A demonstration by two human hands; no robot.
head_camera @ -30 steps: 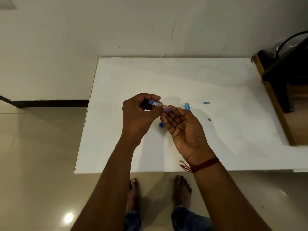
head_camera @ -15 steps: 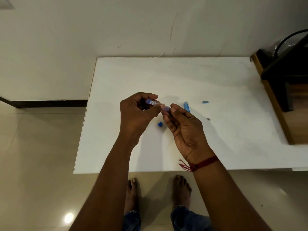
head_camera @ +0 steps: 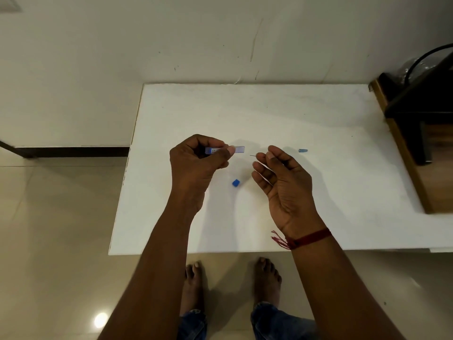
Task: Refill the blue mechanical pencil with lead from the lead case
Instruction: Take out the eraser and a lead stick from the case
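The left hand [head_camera: 196,165] holds the small see-through bluish plastic lead case [head_camera: 231,149] between its thumb and curled fingers, above the middle of the white flat table [head_camera: 318,114]. One end of the case points at the right hand [head_camera: 284,185]. The right hand pinches a thin dark stick of lead [head_camera: 252,155] with thumb and first finger. Its other fingers are loosely bent. The lead is out of the case and not touching it.

So it looks like the case is open and one lead is out. A little blue square cap [head_camera: 236,183] lies on the table between the two hands. A small blue tube piece [head_camera: 303,150], maybe the pencil's end cap, lies more toward the right edge. The blue mechanical pencil does not show; it may be hidden behind the right hand. What is left, I think: slide the lead into the pencil, then close the pencil and the case.

The case has a small label [head_camera: 215,150], but its writing is too tiny to read.
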